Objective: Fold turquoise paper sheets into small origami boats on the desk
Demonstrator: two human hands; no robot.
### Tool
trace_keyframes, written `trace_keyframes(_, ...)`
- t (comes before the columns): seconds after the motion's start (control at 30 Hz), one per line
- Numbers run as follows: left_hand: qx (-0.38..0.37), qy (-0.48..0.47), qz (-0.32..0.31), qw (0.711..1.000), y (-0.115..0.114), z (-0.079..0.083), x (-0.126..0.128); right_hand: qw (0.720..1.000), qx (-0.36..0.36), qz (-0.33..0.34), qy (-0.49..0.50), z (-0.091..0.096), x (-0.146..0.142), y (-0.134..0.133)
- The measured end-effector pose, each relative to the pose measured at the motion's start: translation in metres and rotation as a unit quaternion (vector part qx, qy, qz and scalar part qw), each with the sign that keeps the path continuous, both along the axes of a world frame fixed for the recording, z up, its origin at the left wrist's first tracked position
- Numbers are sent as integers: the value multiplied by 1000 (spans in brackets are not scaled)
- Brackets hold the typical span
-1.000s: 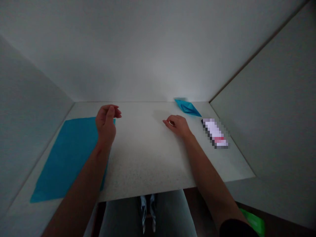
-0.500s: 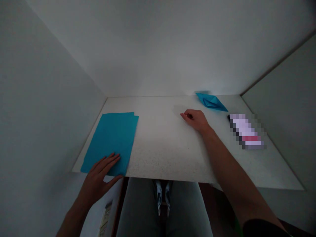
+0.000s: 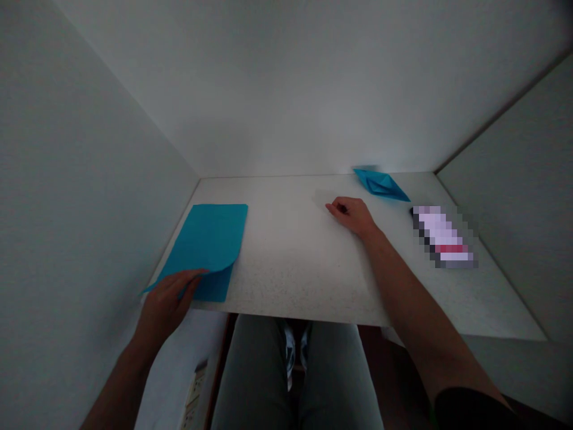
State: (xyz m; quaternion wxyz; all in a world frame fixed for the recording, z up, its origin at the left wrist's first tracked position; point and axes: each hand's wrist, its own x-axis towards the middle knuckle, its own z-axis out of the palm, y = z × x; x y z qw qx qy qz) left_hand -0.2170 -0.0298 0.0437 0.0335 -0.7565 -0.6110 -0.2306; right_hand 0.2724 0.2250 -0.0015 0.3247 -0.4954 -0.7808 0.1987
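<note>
My left hand [image 3: 168, 300] pinches the near edge of a blue sheet of paper [image 3: 212, 230], thumb below and fingers on top. That edge curls up off another blue sheet [image 3: 217, 289] lying under it on the left of the table. My right hand [image 3: 353, 215] rests on the table near the middle, fingers curled in with nothing visible in them. Beyond it, against the back wall, lies a folded blue paper boat [image 3: 380, 184].
A phone [image 3: 443, 236], its screen blurred out, lies on the right of the white table [image 3: 286, 257]. Walls [image 3: 290, 107] enclose the table at the back and both sides. My legs [image 3: 259, 370] are below the front edge, with a power strip [image 3: 194, 394] at lower left.
My left hand has gone from lying flat with spread fingers to gripping the top sheet, whose near edge is now lifted. My right hand stays where it was.
</note>
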Motion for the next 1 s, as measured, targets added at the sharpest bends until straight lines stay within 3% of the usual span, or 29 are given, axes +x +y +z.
trace_keyframes(0.13,81,-91,11,992,40,66,30,1000,3,4,7,0,0,0)
trace_keyframes(0.2,109,-183,16,977,61,102,51,1000,5,1,20,-1,0,1)
trace_keyframes(0.27,184,-319,10,930,84,132,73,999,2,-7,37,-2,1,3)
trace_keyframes(0.37,176,-465,-34,867,127,155,101,998,-2,-20,54,-2,3,4)
trace_keyframes(0.4,165,-485,-39,858,144,154,107,998,-3,-22,57,-1,4,4)
trace_keyframes(0.47,102,-513,-45,851,179,138,112,998,-3,-23,65,0,5,3)
trace_keyframes(0.57,-30,-523,-9,852,228,85,110,995,6,-29,91,2,6,3)
trace_keyframes(0.63,-132,-468,0,874,250,44,109,992,15,-41,119,2,7,4)
trace_keyframes(0.7,-172,-401,2,900,262,10,112,987,25,-58,147,1,7,7)
trace_keyframes(0.77,-170,-353,-27,920,264,-11,120,984,39,-64,160,-1,8,10)
trace_keyframes(0.9,-161,-321,-119,926,256,-22,143,992,27,0,126,2,6,10)
trace_keyframes(1.0,-159,-333,-146,918,248,-17,159,989,-58,101,94,8,-2,2)
